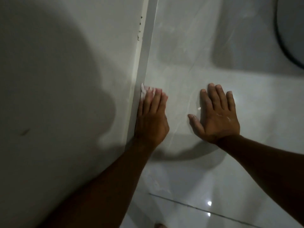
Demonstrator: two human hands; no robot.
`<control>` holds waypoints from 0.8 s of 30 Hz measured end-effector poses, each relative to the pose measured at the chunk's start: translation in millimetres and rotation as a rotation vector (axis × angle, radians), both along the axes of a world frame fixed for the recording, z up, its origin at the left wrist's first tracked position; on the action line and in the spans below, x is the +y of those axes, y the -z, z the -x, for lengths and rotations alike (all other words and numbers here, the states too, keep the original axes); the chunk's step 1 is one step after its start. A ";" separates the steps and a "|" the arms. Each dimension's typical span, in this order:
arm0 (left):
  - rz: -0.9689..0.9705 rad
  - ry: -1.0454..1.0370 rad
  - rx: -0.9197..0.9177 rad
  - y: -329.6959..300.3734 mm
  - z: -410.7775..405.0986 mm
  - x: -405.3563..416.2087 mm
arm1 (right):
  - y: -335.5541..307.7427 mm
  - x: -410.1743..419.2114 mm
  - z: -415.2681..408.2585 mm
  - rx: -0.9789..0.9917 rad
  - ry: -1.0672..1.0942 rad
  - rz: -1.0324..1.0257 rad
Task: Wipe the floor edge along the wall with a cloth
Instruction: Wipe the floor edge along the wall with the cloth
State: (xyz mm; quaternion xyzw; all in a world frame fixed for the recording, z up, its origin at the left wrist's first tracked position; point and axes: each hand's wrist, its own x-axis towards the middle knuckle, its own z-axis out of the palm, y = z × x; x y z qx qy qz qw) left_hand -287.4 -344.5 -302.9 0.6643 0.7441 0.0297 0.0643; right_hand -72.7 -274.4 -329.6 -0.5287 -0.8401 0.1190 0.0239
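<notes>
Two surfaces meet here: the wall [65,79] on my left and the glossy floor [197,178], with a pale skirting strip [144,55] between them. My left hand [150,119] lies nearly flat, fingers together, pressing the cloth [144,91] into the floor edge against the strip; only a pale bit shows past my fingertips. My right hand [217,116] rests open on the floor, holding nothing. I judge the wiping is underway; next I should slide the cloth forward along the strip, towards the dark specks [139,30].
</notes>
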 end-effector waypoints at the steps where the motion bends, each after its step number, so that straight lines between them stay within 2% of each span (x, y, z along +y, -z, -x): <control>1: -0.014 0.009 -0.014 1.6 3.5 19.5 | 0.7 0.0 -0.3 0.001 -0.001 -0.003; 5: -0.015 -0.040 -0.058 2.4 11.6 93.4 | 4.5 0.1 -0.6 0.002 -0.010 -0.003; 7: -0.004 -0.066 -0.075 -0.9 8.0 91.5 | 4.2 -0.1 -0.9 0.006 -0.009 -0.007; 12: 0.018 -0.046 -0.177 -13.0 -4.3 -29.2 | -0.9 0.3 -1.2 0.012 -0.021 0.007; 16: 0.109 -0.036 -0.108 -16.6 -20.2 -112.1 | -4.1 1.7 -2.4 0.003 -0.037 0.013; 19: 0.134 -0.024 -0.061 -14.9 -19.1 -94.1 | -7.1 -1.2 -1.6 -0.031 -0.053 0.046; 24: 0.214 -0.068 -0.190 -13.6 -15.5 -33.1 | -39.2 5.2 0.0 -0.150 -0.086 0.209</control>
